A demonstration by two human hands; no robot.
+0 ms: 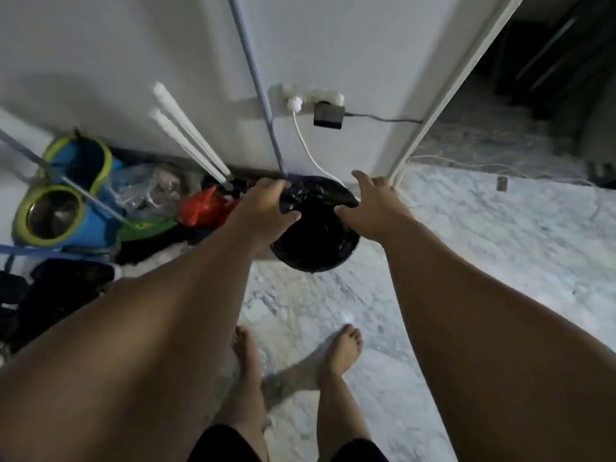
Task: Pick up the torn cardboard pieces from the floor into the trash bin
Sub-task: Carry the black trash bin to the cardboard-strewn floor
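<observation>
A round trash bin (316, 251) lined with a black plastic bag stands on the marble floor against the white wall. My left hand (266, 205) is curled over the bin's left rim and grips the black bag there. My right hand (370, 208) hovers over the right rim with fingers spread and nothing in it. No cardboard pieces show in this view. The inside of the bin is dark and I cannot tell what lies in it.
A blue and green mop bucket (63, 198), a red bag (203, 208), clear plastic and dark items crowd the left. Mop handles (186, 135) lean on the wall. A power strip (313, 101) with cables hangs above the bin. An open doorway (520, 105) is at right. My bare feet (340, 351) stand behind the bin.
</observation>
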